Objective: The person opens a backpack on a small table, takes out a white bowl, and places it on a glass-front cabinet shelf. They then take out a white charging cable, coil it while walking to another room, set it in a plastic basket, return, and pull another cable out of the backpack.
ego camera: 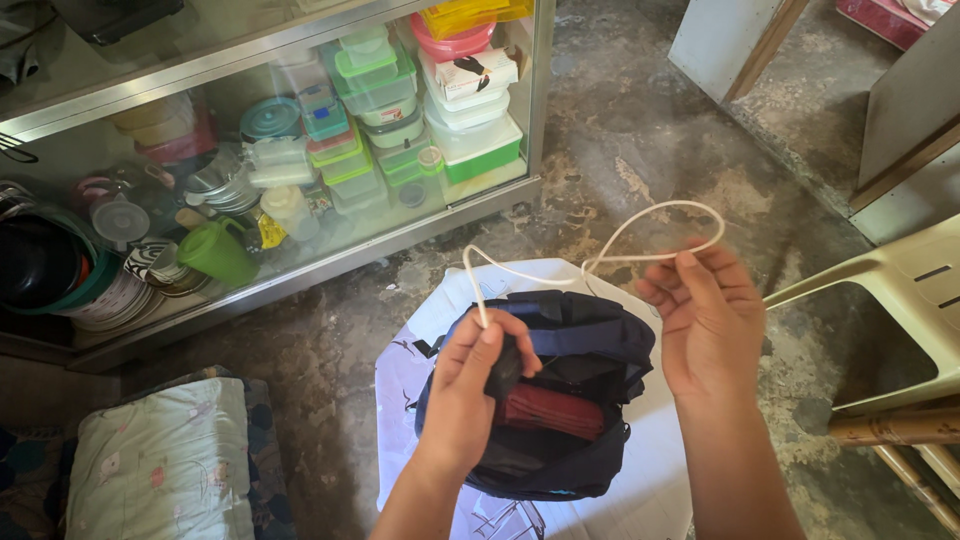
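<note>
Hands at frame centre: left hand [468, 385] clamped on black plug [503, 368] above navy bag [560, 400]; right hand [705, 315] pinching white cord [640, 240].

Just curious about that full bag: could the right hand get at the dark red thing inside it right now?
Probably yes. The bag gapes open, and the dark red thing lies uncovered beside the left hand. But the right hand is holding a loop of white cable.

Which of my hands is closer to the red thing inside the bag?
Left. Your left hand is right over the open bag, beside the red thing. Your right hand is up past the bag's edge, holding the white cord.
</note>
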